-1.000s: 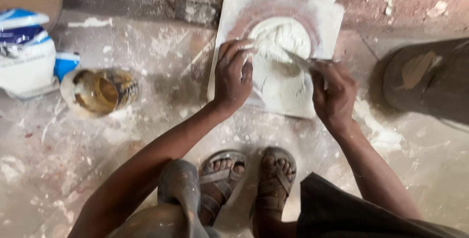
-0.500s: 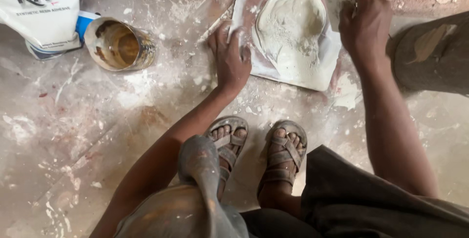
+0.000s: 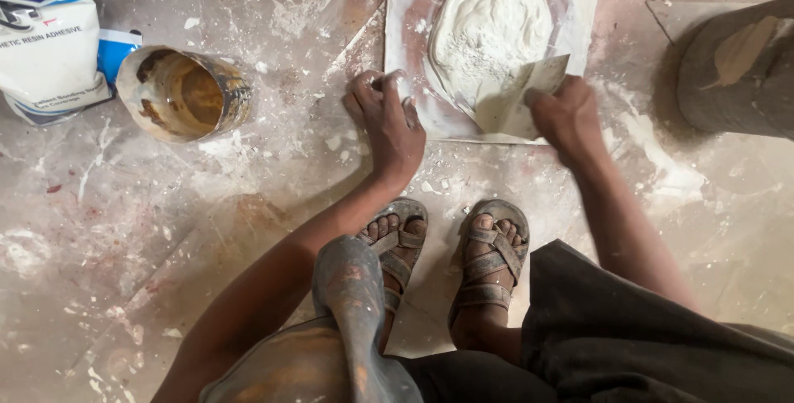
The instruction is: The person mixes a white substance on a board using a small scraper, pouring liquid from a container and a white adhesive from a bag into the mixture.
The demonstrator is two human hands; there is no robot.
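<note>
A square whitish mixing board [image 3: 413, 6] lies on the floor ahead of my feet, with a round mound of white putty paste [image 3: 492, 26] on it. My right hand [image 3: 566, 117] grips a flat putty scraper [image 3: 521, 97] whose blade rests against the near edge of the mound. My left hand [image 3: 389, 122] presses flat on the board's near left corner, fingers spread and holding nothing.
A rusty, stained tin can [image 3: 182, 93] lies on its side at the left, next to a white and blue bag [image 3: 50, 39]. A dark round object [image 3: 736, 72] sits at the right. My sandalled feet [image 3: 447, 254] stand below the board. The floor is splattered white.
The right hand came down from the board's far right corner to its near edge, bringing the scraper to the mound. The left hand stayed on the board's left side.
</note>
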